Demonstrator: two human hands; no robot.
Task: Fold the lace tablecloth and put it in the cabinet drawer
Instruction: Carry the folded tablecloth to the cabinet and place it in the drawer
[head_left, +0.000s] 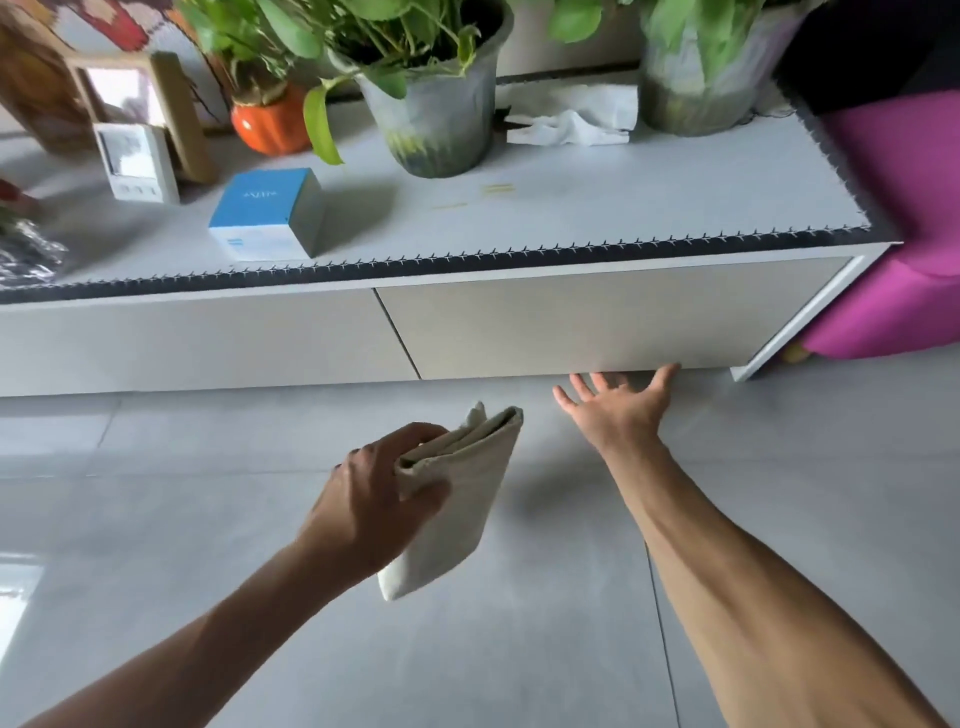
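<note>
The folded cream tablecloth (457, 499) is a thick flat bundle held above the grey floor, gripped at its near left edge by my left hand (374, 493). My right hand (621, 402) is stretched forward with fingers spread, fingertips at the bottom edge of the right-hand drawer front (597, 317) of the low white cabinet. The drawer is closed. The cabinet's left drawer front (197, 338) is closed too.
On the cabinet top stand two large potted plants (431, 109) (701, 78), an orange pot (270, 122), a blue-and-white box (267, 215), a small white device (137, 163), a wooden frame (166, 104) and a crumpled white tissue (576, 124). A magenta seat (893, 234) stands at the right.
</note>
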